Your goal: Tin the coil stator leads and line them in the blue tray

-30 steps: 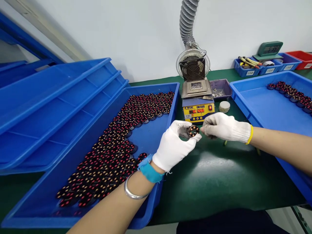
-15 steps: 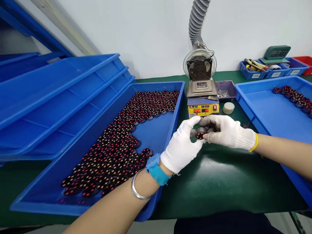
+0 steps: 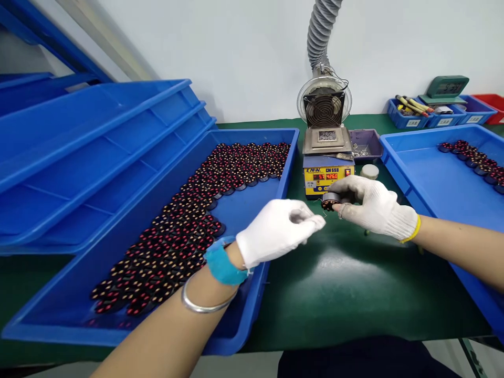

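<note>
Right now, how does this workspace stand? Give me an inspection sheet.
Surface: green tabletop, with a sheen.
Job's things: one round part held; many similar parts in the left tray, fewer in the right tray; CM 558 unit beyond.
Clutter: white round block, purple bin, small blue boxes.
Hands: right gloved hand grips the part; left gloved hand, closed, apart from it, contents unclear.
Cables: thin dark wire by the fan.
Surroundings: stacked blue trays, pale wall, grey duct above the fan.
</note>
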`<state>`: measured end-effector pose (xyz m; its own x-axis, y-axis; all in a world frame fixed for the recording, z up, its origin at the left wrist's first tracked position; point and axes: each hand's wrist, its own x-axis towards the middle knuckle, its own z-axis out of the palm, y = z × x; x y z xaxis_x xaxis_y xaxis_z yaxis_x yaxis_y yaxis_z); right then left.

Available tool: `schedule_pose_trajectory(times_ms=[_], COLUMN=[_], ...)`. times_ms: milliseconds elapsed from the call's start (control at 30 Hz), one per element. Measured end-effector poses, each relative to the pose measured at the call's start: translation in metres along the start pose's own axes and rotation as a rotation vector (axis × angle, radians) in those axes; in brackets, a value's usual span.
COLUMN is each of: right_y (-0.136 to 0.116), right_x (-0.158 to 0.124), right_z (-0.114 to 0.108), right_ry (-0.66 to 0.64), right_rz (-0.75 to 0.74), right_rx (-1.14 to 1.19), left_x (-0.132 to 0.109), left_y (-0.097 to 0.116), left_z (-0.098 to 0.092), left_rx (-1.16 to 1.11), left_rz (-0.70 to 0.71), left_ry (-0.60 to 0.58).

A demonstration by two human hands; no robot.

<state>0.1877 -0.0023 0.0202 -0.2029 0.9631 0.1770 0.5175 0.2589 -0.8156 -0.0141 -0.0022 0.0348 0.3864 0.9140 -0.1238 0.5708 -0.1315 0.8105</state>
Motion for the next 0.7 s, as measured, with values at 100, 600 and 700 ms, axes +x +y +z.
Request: schedule_pose_trajectory(times_ms=[100, 600, 700], right_y=[-0.002, -0.004, -0.004], right_x=[0.003, 0.006, 0.006], right_z=[0.002, 0.006, 0.005], right_ry=[-0.085, -0.034, -0.03], right_rz=[0.095, 0.154, 0.155], right_rx=[0.124, 0.217, 0.234], left_x=[0.002, 0.003, 0.002], left_y=[-0.001, 0.0, -0.002], left_z=[-0.001, 0.013, 0.01], left_rx=[0.034, -0.124, -0.275], left_rz=[0.108, -0.004, -0.006], left_ry=[0.227, -0.021, -0.054])
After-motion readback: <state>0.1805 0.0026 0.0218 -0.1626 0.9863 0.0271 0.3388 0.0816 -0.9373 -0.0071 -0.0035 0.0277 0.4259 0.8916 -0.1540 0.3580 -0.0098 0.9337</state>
